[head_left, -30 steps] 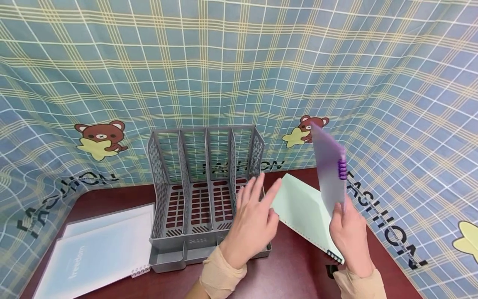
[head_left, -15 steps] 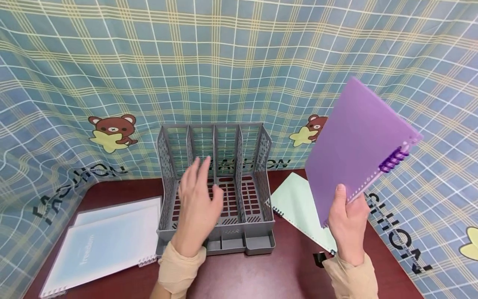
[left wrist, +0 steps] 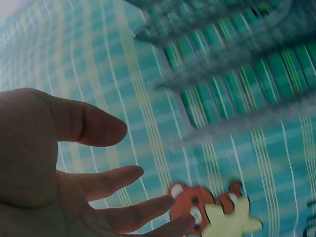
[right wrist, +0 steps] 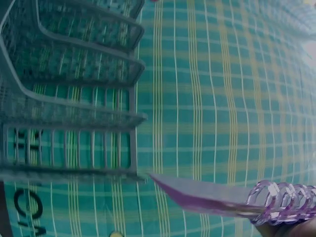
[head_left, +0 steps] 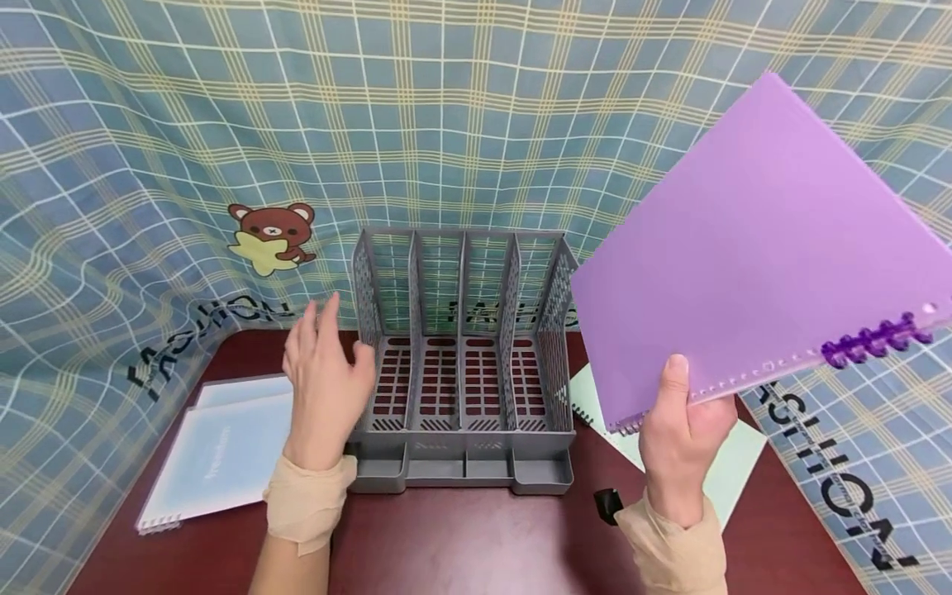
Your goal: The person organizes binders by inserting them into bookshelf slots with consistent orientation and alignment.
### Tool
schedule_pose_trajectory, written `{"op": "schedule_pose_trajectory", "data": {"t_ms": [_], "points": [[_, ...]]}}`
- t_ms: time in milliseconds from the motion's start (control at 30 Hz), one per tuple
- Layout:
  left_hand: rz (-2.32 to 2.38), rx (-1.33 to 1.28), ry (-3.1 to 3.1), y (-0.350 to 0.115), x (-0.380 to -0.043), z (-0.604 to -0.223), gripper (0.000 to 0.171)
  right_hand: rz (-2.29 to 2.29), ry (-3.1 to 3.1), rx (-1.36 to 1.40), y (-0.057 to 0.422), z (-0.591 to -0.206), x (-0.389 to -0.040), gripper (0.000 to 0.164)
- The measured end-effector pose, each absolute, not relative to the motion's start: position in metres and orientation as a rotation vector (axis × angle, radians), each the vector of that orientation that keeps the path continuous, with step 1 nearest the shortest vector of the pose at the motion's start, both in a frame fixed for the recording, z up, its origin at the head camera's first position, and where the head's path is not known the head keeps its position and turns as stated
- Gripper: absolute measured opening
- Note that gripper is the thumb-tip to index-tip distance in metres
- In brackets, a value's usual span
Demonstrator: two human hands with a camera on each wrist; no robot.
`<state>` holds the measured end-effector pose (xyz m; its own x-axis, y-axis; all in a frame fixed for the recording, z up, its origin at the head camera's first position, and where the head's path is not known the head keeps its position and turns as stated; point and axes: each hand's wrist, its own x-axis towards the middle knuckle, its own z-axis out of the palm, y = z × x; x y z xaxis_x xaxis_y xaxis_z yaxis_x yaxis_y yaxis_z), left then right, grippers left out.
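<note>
1. Nearest on the right, the right hand (head_left: 684,450), its wrist wrapped in a tan bandage (head_left: 673,549), pinches a purple notebook (head_left: 744,248) by the lower edge, thumb on the front face and fingers behind. The notebook is held up in the air, tilted, to the right of the rack; purple rings (head_left: 878,339) run along part of its lower edge (the right wrist view catches it almost edge-on).
2. Across on the left, the left hand (head_left: 327,397) is raised beside the rack, fingers extended and loosely apart, thumb held away from them.
3. Low on the dark red table (head_left: 461,537), by the right wrist, sits a small black object (head_left: 607,506); it is too small and partly covered to identify.
4. Beneath the purple notebook in the head view, a pale green notebook (head_left: 732,475) lies on the table, partly hidden.
5. Left of the rack, two light blue notebooks (head_left: 230,463) lie overlapping.
6. Between them stands the grey rack (head_left: 435,445), with four upright slots and small trays along its front.
7. Behind everything hangs a plaid cloth (head_left: 446,99) with a printed bear (head_left: 275,231) and black lettering (head_left: 848,496).
</note>
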<state>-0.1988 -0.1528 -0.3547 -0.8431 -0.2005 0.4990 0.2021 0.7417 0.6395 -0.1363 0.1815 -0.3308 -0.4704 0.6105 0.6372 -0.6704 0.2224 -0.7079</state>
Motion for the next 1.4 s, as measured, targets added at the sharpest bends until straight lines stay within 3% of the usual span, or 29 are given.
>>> {"op": "schedule_pose_trajectory", "data": {"t_ms": [333, 467, 900, 1400], "points": [[-0.954, 0.12, -2.555, -0.189, -0.21, -0.363, 0.069, 1.503, -1.579, 0.14, 0.158, -0.353, -0.151, 0.027], [-0.976, 0.087, -2.674, -0.191, -0.217, -0.372, 0.078, 1.442, -1.696, 0.112, 0.156, -0.366, -0.163, 0.03], [-1.055, 0.014, -2.897, -0.177, -0.234, -0.39, 0.08, 1.495, -1.836, -0.077, 0.155, -0.408, -0.195, 0.037], [-1.146, -0.027, -3.025, -0.174, -0.227, -0.406, 0.064, 1.383, -2.017, -0.126, 0.152, -0.445, -0.208, 0.046]]}}
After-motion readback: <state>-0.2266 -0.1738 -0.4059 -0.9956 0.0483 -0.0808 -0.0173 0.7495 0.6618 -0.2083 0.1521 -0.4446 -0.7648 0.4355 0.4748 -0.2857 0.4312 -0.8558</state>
